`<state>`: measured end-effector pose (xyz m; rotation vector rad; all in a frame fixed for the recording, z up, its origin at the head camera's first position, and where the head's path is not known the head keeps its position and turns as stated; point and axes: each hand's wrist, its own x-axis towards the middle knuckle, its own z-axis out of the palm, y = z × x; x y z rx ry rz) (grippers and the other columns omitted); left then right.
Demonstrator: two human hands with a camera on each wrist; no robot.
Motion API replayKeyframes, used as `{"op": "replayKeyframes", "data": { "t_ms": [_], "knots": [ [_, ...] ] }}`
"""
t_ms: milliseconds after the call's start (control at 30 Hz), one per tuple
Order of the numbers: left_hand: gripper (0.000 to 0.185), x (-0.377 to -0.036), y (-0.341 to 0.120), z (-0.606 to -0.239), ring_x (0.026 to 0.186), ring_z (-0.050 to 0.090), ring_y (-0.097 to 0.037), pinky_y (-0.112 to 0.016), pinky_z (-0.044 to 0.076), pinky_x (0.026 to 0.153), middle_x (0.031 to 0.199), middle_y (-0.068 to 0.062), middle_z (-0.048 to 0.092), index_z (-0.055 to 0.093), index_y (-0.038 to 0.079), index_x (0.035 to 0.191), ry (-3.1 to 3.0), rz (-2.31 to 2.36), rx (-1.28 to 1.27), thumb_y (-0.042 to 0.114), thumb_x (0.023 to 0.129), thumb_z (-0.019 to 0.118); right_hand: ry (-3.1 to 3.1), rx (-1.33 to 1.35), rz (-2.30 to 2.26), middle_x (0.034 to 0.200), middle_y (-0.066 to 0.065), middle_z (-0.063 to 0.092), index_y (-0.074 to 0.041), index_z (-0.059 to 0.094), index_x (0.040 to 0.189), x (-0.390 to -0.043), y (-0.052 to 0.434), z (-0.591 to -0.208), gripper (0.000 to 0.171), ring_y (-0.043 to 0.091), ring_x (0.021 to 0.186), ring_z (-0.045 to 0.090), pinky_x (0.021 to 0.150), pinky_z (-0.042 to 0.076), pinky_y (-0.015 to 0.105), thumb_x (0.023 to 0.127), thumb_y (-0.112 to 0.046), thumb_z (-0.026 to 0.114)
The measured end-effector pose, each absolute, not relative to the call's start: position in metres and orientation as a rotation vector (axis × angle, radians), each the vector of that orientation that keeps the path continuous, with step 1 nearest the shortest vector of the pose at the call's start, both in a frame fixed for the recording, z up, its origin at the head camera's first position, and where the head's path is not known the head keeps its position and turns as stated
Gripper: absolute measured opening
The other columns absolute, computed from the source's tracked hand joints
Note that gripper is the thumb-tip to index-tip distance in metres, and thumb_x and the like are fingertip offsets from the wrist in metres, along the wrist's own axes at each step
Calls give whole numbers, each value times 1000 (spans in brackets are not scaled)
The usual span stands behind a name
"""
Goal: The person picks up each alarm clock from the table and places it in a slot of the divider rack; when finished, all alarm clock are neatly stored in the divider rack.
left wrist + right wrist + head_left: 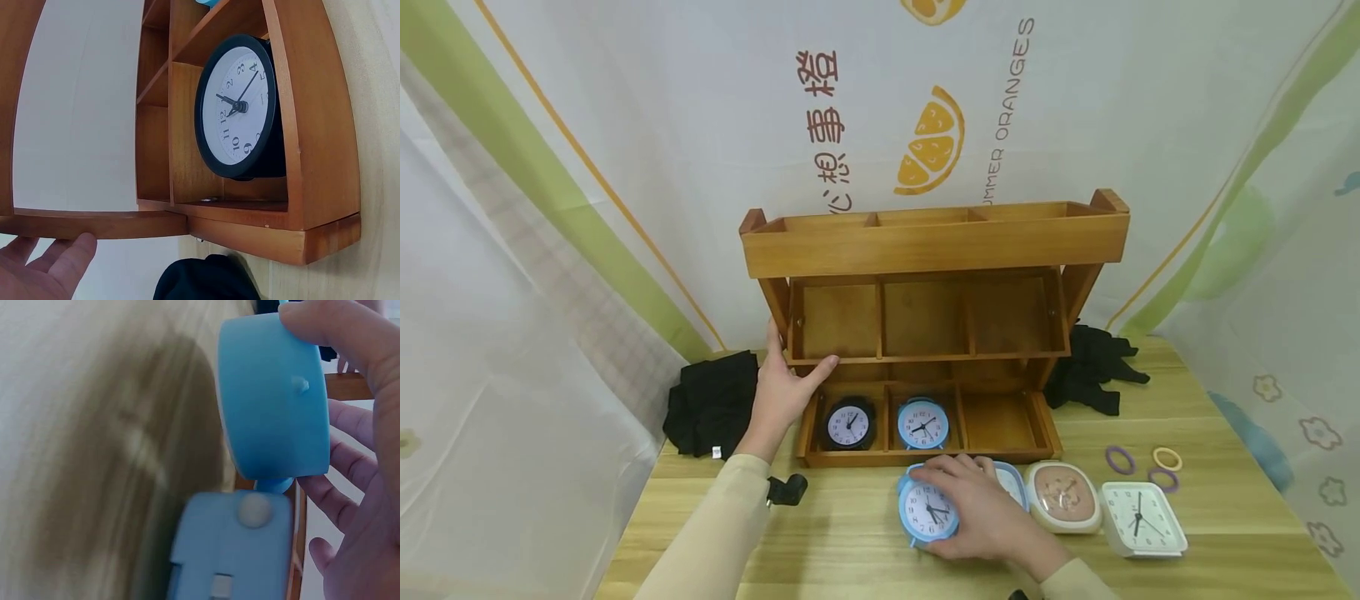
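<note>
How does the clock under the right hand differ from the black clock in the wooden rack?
The held clock has a light-blue case; the black clock is cased in black. The held clock is in the right hand's grip, in front of the wooden rack; the black clock sits untouched in a bottom compartment. Both are round, with pale numbered dials.

Head view: forward and down, farthest; brown wooden tiered shelf (936,248) centred.
Left-wrist view: near, turned sideways; round black clock (234,106) upper right.
Right-wrist view: closest; round light-blue clock (272,397) upper right.
Head/left-wrist overlap: shelf, black clock.
</note>
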<state>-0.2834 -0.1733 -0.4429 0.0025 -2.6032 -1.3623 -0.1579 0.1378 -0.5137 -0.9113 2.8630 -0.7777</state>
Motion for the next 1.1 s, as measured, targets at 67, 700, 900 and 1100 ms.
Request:
{"op": "replayKeyframes", "data": {
  "t_ms": [67,700,900,1100],
  "knots": [
    [127,-283,-174,-443,149,38,-41,-60,39,114,172,-14,20,-13,32,167,-2610,-1358,7,74,84,73,2870,-935,-787,142,-8,58,-32,62,142,-159,139,-511,82,19,125,52,97,36,54,70,-56,92],
    [127,-283,-176,-443,155,27,-42,-63,33,117,172,-19,16,-11,25,168,-2606,-1367,14,70,85,74,2794,-914,-1125,144,-7,54,-28,59,146,-183,171,-489,88,18,117,42,90,35,46,67,-31,99],
    [126,-282,-174,-442,155,26,-41,-63,33,118,172,-18,16,-12,28,168,-2603,-1367,8,69,86,74,2815,-787,-1154,144,-8,55,-26,60,145,-192,188,-482,87,22,122,42,92,45,49,68,-32,99],
    [127,-283,-174,-442,155,27,-41,-63,33,117,172,-17,16,-13,28,168,-2614,-1356,12,72,85,73,2853,-760,-1143,144,-1,56,-23,61,145,-205,203,-481,85,24,120,43,90,46,48,69,-28,98]
  ]
}}
